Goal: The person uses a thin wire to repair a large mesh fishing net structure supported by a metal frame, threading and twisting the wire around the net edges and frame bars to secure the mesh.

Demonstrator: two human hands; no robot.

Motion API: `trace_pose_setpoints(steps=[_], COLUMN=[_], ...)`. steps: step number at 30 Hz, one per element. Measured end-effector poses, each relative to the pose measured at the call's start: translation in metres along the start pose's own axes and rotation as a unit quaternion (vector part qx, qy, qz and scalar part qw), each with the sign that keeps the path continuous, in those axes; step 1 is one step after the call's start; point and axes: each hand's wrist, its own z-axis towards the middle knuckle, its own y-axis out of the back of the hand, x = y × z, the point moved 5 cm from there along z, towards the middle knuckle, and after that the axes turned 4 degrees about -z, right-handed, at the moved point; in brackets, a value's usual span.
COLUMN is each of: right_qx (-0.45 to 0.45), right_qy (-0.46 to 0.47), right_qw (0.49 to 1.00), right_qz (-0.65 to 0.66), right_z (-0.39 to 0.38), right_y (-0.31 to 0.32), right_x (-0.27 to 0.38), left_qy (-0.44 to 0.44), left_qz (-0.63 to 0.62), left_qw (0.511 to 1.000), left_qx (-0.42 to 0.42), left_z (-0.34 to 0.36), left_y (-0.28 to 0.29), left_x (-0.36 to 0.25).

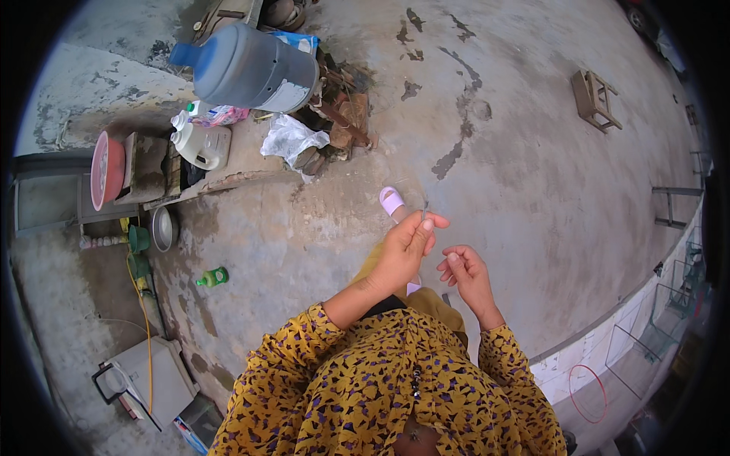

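Note:
My left hand [411,245] is raised in front of my body, thumb and forefinger pinched together. A thin, dark grey sliver [425,207] sticks up from the pinch; it is too small to name. To its right and slightly lower is my right hand [469,277], its fingers loosely bent and apart, with nothing visible in it. The two hands do not touch. Below them a foot in a light purple slipper [391,200] stands on the concrete.
A large blue water jug [255,68] lies on a ledge at upper left, near a white jug [202,144] and a crumpled white bag [293,139]. A green bottle [214,277] lies on the floor at left. A wooden stool [596,100] is at far right.

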Motion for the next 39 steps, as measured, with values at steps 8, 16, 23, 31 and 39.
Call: trace_pose_setpoints(steps=[8, 16, 23, 31, 39], right_qx=[-0.137, -0.078, -0.053, 0.078, 0.150], right_qy=[-0.113, -0.121, -0.072, -0.136, -0.091], right_qw=[0.984, 0.979, 0.895, 0.830, 0.780], right_qz=[0.008, -0.141, -0.437, -0.535, -0.600], right_z=[0.193, 0.398, 0.551, 0.704, 0.834], right_y=[0.053, 0.059, 0.048, 0.004, -0.058], right_x=[-0.001, 0.000, 0.000, -0.035, -0.083], left_qy=[0.041, 0.210, 0.237, 0.369, 0.430], left_qz=[0.191, 0.075, 0.119, -0.065, -0.106], left_qw=[0.975, 0.971, 0.964, 0.920, 0.886], left_qx=[0.103, 0.088, -0.002, -0.115, -0.136], left_z=[0.092, 0.170, 0.232, 0.244, 0.283], left_y=[0.033, 0.098, 0.182, 0.182, 0.189], left_x=[-0.043, -0.058, -0.016, 0.085, 0.127])
